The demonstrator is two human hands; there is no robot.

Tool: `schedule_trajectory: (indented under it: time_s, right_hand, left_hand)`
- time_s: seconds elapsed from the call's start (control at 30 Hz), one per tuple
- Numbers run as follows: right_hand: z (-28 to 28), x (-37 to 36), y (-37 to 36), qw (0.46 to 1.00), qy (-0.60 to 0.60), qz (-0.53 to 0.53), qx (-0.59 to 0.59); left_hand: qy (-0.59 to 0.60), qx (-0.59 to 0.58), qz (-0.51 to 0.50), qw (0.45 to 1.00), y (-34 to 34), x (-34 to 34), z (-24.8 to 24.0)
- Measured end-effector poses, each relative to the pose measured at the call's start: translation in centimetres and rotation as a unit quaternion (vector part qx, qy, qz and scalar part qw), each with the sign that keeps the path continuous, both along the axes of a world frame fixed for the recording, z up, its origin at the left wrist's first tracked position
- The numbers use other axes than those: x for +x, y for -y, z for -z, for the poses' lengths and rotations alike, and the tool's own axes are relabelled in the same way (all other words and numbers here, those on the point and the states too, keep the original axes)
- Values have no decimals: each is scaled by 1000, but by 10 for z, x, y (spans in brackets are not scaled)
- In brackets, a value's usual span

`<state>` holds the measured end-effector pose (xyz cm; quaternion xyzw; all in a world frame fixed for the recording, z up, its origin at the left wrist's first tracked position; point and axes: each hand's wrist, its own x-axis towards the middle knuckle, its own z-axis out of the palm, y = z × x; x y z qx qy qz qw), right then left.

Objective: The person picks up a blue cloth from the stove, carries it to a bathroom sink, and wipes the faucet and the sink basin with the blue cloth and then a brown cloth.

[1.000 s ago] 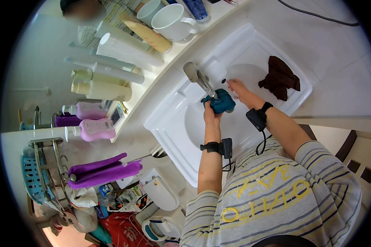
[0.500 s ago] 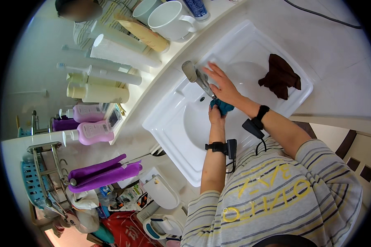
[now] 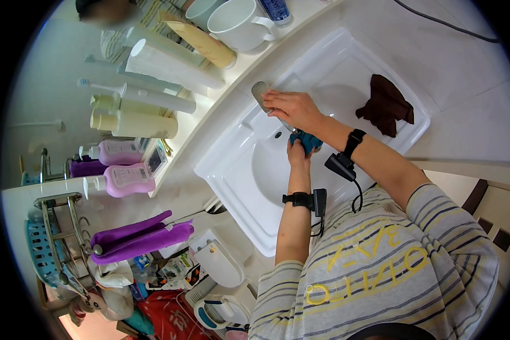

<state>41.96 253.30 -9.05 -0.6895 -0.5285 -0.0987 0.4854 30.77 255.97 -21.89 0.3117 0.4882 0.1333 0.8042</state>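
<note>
A teal cloth, bunched up, is gripped by my left hand beneath the spout end of the faucet. My right hand lies over the metal faucet with its fingers curled around it, covering much of its body. Both hands are above the white washbasin. On the basin's right side, a dark brown cloth is draped near the rim, apart from my hands. I cannot tell whether water is running.
Behind the basin, a shelf holds a white mug, a yellow tube, an electric toothbrush and a pink pump bottle before a mirror. A purple towel hangs at left, near a toilet.
My right hand has gone from hovering beside the faucet with spread fingers to grasping it. My left hand keeps the teal cloth in about the same place.
</note>
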Motion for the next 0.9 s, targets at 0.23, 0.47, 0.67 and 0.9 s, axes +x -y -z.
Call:
schedule_trajectory:
  time_s: [0.23,0.47,0.67,0.9]
  right_hand:
    - [3,-1,-2,1000,16,13,5]
    - [4,-1,0,1000,-6,10,3]
    - [25,-4,15,988,-114,74,72]
    - [144,-13,61,401,-905,-139,29]
  left_hand:
    - [36,13,6,999,-3,0,5]
    - [55,19,-31,998,0,5,3]
    - [25,24,1,999,-6,2,6]
    - [48,118,46,991,-2,2,2]
